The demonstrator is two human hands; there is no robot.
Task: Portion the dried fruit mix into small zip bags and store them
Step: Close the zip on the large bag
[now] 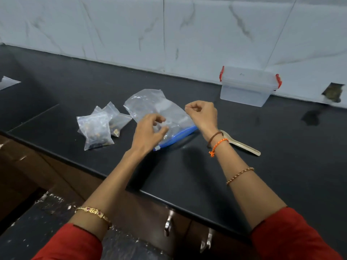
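Note:
A large clear zip bag (150, 104) with a blue zip strip lies flat on the black counter (187, 175) and looks almost empty. To its left sits a small pile of filled small zip bags (95, 128) holding dark dried fruit. My left hand (148, 132) hovers over the large bag near its blue strip, fingers half curled, with nothing plainly held. My right hand (202, 113) is over the bag's right edge, fingers curled into a fist with nothing visible in it. A pale spoon (244, 146) lies on the counter just right of my right wrist.
A clear plastic box (246, 87) with red latches stands against the tiled wall at the back right. A scrap of clear plastic (7, 82) lies at the far left. Metal drawer handles (168, 222) hang below the counter's front edge.

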